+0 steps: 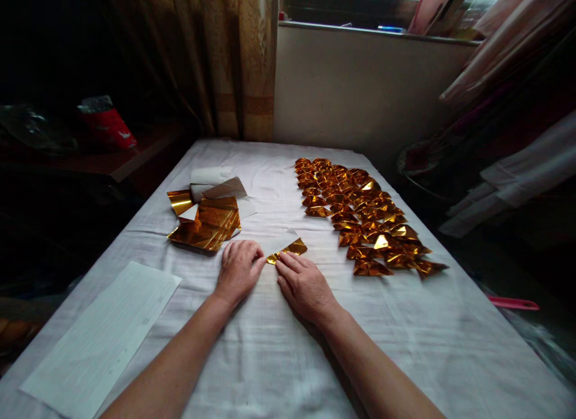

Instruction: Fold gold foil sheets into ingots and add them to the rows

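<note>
Both hands down flat at centre frame on the white cloth-covered table [405,347], working one gold foil sheet [288,250] that sits just above the fingertips, slightly right of centre. Left hand [238,270] is palm-down, fingers together, pressing the sheet's left end; the white back of the paper shows there, so it looks part-folded. Right hand [306,286] is palm-down too, fingers extended along the lower gold edge, looks like it's pinning or creasing it; can't tell if thumb is pinching underneath. Neither hand is lifting anything. Stack of unfolded gold sheets [207,226] lies just up-left of the left hand, with some white backing papers [216,183] beyond it. Finished folded gold pieces [364,218] run in rows from upper centre down to right of centre, near but clear of the right hand. Plain white paper sheet [101,338] at lower left, well apart. My read for doing this fold well: keep the left hand as the anchor so the foil doesn't skate on the cloth, line up the edges before committing, then run the right fingertips along the crease in one pass from middle outward. Foil holds every wrinkle, so no re-creasing. Cloth is soft, press firmly. Light is dim, check corner alignment.
</note>
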`<state>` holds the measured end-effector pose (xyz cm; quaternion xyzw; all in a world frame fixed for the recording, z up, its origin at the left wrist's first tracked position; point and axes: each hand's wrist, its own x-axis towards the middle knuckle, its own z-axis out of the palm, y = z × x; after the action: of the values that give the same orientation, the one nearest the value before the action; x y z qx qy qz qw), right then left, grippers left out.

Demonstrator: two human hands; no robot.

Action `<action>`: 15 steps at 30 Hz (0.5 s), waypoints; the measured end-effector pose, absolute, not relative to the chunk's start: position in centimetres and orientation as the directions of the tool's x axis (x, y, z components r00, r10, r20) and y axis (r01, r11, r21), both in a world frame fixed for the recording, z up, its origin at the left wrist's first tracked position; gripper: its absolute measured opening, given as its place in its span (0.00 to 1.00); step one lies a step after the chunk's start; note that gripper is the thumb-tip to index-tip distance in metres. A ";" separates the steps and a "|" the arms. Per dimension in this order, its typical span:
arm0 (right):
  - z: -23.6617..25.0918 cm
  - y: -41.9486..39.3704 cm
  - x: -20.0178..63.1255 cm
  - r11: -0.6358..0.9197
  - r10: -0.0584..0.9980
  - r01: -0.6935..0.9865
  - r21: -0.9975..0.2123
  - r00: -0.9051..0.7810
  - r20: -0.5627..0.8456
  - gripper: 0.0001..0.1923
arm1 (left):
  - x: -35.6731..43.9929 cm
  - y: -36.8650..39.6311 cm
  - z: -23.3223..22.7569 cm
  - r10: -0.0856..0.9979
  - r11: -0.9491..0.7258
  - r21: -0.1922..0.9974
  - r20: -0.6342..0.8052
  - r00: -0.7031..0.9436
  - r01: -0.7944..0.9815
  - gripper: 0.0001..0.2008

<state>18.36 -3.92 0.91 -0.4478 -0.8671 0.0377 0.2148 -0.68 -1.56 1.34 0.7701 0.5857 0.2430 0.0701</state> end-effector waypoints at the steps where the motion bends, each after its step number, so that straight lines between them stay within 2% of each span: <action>1: 0.8 -3.8 18.5 0.613 0.777 0.747 -0.257 -0.512 0.365 0.18 | -0.7 -1.5 1.3 0.938 -0.299 0.397 0.287 0.192 0.868 0.03; 6: 0.7 -3.4 19.2 0.676 0.720 0.688 -0.264 -0.537 0.440 0.15 | -0.9 -1.4 1.2 0.934 -0.311 0.404 0.297 0.198 0.860 0.02; 10: 0.7 -3.3 19.2 0.668 0.721 0.698 -0.260 -0.518 0.460 0.14 | -0.9 -1.8 1.1 0.892 -0.379 0.375 0.393 0.225 0.846 0.09; 13: 0.7 -3.4 19.0 0.650 0.737 0.711 -0.268 -0.504 0.449 0.15 | -0.7 -2.4 1.3 0.830 -0.487 0.324 0.462 0.314 0.811 0.12; 15: 0.7 -3.5 18.8 0.635 0.751 0.720 -0.279 -0.491 0.441 0.16 | -0.3 -2.9 1.3 0.802 -0.548 0.302 0.454 0.388 0.780 0.12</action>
<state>18.84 -3.48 0.68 -0.4261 -0.8631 0.0287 0.2697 -0.35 -2.85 1.31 0.8328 0.4749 0.2837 0.0197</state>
